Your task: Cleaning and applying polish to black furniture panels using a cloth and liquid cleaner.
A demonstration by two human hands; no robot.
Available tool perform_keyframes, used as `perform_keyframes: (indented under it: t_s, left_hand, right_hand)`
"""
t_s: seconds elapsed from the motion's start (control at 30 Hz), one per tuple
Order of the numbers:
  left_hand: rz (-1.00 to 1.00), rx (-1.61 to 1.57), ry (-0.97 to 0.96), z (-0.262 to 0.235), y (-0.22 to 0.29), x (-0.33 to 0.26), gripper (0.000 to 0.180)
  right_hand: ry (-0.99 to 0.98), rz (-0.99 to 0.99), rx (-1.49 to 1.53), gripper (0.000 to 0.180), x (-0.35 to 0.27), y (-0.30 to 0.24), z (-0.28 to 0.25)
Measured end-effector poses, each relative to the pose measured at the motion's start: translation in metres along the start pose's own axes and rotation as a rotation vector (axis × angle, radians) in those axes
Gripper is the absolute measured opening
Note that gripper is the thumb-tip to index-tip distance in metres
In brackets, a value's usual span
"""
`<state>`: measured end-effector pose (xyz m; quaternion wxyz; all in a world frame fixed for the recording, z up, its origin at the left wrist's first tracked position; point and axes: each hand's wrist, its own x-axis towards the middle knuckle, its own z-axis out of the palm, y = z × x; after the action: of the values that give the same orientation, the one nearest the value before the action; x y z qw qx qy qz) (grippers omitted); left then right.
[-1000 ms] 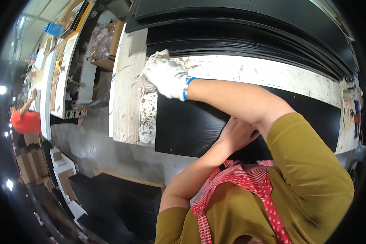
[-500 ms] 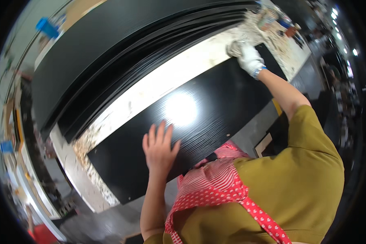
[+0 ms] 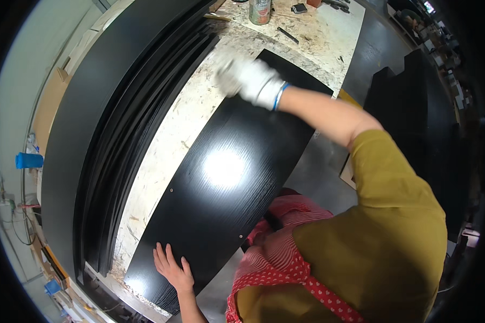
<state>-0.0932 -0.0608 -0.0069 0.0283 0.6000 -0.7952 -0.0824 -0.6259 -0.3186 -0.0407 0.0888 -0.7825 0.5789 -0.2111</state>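
Long black panel (image 3: 226, 177) is lying flat on the scuffed workbench (image 3: 172, 129). Bare left hand (image 3: 172, 269) rests open near its lower end; gloved right hand (image 3: 250, 81) is blurred, grip unclear. Can (image 3: 260, 11) stands beyond, contents not visible.

Board (image 3: 226, 177): black wood, grained, glossy sheen. Bench (image 3: 167, 134): rough, stained chipboard. Right hand (image 3: 250, 81): white cloth glove.
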Motion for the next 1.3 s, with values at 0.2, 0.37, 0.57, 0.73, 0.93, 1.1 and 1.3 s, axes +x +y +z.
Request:
perform_keyframes:
  t_s: [0.2,0.37,0.57,0.73,0.93,1.1,1.3]
  left_hand:
    - [-0.084,0.056,-0.027,0.001,0.010,-0.005,0.057]
    - [0.083,0.007,-0.166,-0.006,0.125,-0.010,0.061]
    - [0.057,0.086,0.075,0.039,0.149,0.005,0.072]
    - [0.149,0.139,0.131,0.046,0.135,-0.005,0.064]
    - [0.293,0.124,0.214,-0.046,0.139,-0.004,0.040]
    - [0.225,0.156,0.210,-0.127,0.129,0.043,0.042]
    - [0.534,0.206,-0.028,-0.069,0.141,0.029,0.054]
  right_hand:
    - [0.044,0.459,-0.320,0.036,-0.011,0.070,-0.098]
    - [0.336,0.500,-0.020,0.038,-0.066,0.065,-0.126]
    - [0.405,0.365,0.364,0.030,-0.138,0.102,-0.118]
    - [0.551,0.600,0.966,0.035,-0.156,0.059,-0.119]
    - [0.990,0.540,1.157,0.039,-0.177,0.052,-0.167]
    - [1.142,0.560,1.073,0.042,-0.205,0.054,-0.195]
    - [1.035,0.617,0.647,0.042,-0.234,0.053,-0.151]
